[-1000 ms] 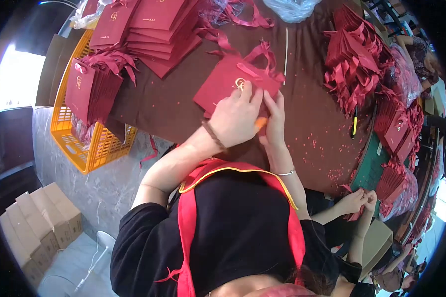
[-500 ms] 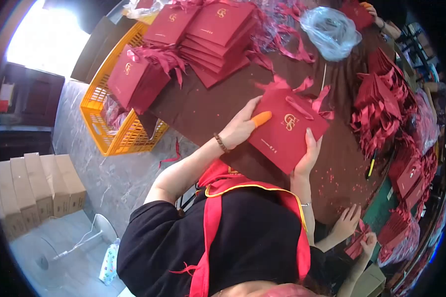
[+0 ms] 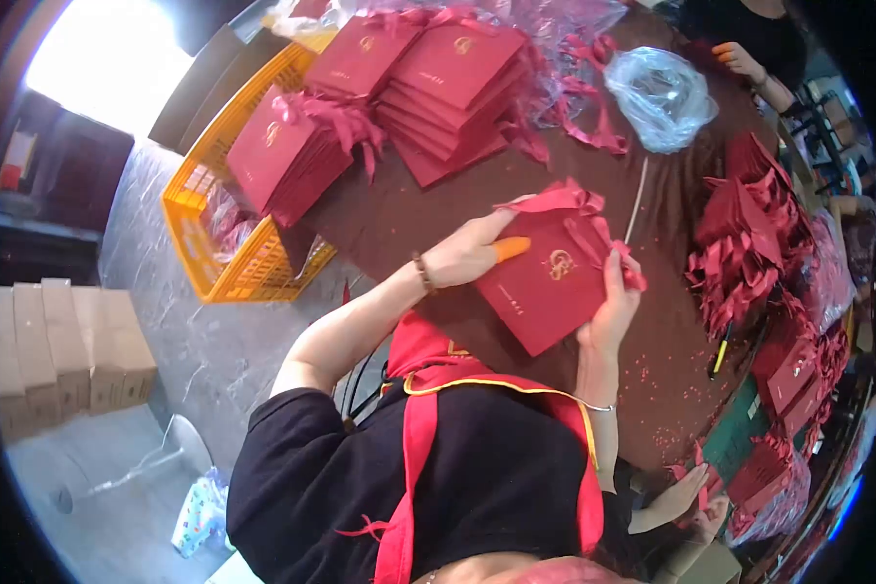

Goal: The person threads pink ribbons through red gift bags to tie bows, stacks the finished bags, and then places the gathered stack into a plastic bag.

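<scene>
A dark red paper bag [image 3: 545, 292] with gold lettering and a ribbon at its top edge is held over the brown-covered table. My left hand [image 3: 467, 255], with an orange finger cover and a beaded bracelet, grips its upper left side. At the right side, my right hand [image 3: 611, 310] is closed on the bag's edge near the ribbon [image 3: 584, 219]; some fingers are hidden behind the bag. Beyond my hands lie stacked red bags [image 3: 457, 68] with gold lettering.
A yellow crate [image 3: 190, 224] holding bags stands at the left. Clear plastic [image 3: 660, 97] lies at the back. Piled bags [image 3: 745, 234] and a yellow-black cutter [image 3: 719, 356] are at the right. Co-workers' hands [image 3: 740, 60] [image 3: 686, 494] show at upper and lower right.
The view has shifted slightly. My right hand has moved up along the bag's right edge, towards the ribbon. The lower-right co-worker's hands have come closer to their red piece.
</scene>
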A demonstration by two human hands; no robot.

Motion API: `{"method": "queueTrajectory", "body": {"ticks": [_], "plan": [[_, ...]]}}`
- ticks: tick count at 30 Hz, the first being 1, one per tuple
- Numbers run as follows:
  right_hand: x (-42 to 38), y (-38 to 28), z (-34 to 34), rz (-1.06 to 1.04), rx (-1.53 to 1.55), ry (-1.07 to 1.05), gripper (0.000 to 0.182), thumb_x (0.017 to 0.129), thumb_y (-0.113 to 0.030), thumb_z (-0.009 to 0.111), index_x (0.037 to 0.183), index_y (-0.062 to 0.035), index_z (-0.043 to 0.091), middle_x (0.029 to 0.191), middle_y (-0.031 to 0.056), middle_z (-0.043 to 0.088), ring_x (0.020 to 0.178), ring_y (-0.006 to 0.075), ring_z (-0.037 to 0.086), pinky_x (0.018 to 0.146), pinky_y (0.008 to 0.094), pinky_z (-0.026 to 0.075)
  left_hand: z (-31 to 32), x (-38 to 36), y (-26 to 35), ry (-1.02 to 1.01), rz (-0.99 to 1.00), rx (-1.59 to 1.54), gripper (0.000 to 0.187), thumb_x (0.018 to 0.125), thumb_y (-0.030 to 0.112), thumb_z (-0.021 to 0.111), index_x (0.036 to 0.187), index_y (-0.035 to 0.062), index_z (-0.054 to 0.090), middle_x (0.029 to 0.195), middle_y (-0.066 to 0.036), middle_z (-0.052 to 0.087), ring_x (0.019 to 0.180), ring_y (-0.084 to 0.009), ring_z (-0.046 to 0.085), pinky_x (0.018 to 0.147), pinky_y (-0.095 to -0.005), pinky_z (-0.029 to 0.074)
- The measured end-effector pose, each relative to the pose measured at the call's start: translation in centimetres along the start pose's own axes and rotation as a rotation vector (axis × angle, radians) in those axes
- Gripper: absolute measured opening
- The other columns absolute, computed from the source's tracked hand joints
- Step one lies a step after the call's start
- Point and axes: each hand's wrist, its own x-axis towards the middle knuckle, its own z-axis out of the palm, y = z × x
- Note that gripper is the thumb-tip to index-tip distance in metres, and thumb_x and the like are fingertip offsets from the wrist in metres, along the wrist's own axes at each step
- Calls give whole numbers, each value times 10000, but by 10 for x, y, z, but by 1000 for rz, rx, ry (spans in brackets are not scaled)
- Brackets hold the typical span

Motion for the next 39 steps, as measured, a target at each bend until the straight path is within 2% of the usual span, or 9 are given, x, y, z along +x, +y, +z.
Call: {"method": "queueTrajectory", "body": {"ticks": [7,12,17,21,23,27,30,34,39], "plan": [[22,1,32,7,25,-106,211,855,-89,623,1050,-55,551,999,41,590,936,127,546,829,285,456,-40,16,23,-10,-73,-299,424,863,26,567,1269,1,449,1124,-49,570,1007,-121,529,864,-275,450],[30,-10,73,-21,-5,-374,731,829,-76,634,1370,-66,143,1348,154,302,1046,192,503,896,334,448,-118,40,56,197,70,-107,338,840,98,627,1149,-9,544,1015,-26,597,921,-114,562,790,-264,469],[46,21,100,85,-162,-403,711,858,-179,609,1387,-58,150,1333,150,338,1127,186,460,892,342,447,-200,97,64,243,-20,-443,453,864,93,582,1282,14,429,1087,-85,601,921,-168,609,783,-304,514],[88,43,121,220,-272,-447,728,829,-295,657,1372,-27,252,1332,142,366,1148,190,435,930,341,380,-225,130,38,420,-90,-94,610,845,119,621,1355,-39,328,1248,-123,515,1080,-183,529,868,-280,449],[106,55,129,279,-316,-398,841,783,-402,682,1392,-28,238,1324,139,384,1159,224,422,931,365,357,-252,156,-2,446,-52,189,576,840,146,640,1332,-12,386,1174,-65,561,945,-127,585,805,-249,475],[135,58,151,355,-336,-364,1014,717,-506,704,1414,-31,142,1329,128,380,1129,269,399,896,396,343,-234,145,29,267,-81,167,477,852,182,629,1240,-48,473,1098,-40,596,958,-109,566,818,-240,458],[145,49,174,363,-306,-330,949,693,-527,710,1369,-74,222,1324,113,398,1190,294,392,901,432,316,-241,155,25,275,-72,332,560,842,215,641,1277,-65,427,1201,-85,551,1056,-144,530,886,-261,426],[167,71,191,306,-212,-310,994,665,-343,797,1379,-104,148,1321,121,395,1204,307,405,930,544,350,-233,149,26,225,-138,345,631,824,203,659,1333,-38,373,1284,-99,498,1144,-162,478,948,-273,378],[155,86,187,320,-121,-203,995,699,-122,771,1349,1,27,1265,190,414,1101,283,517,929,434,455,-229,148,12,217,-128,419,530,819,194,652,1270,-12,464,1192,-81,567,1077,-155,517,927,-296,404]]}}
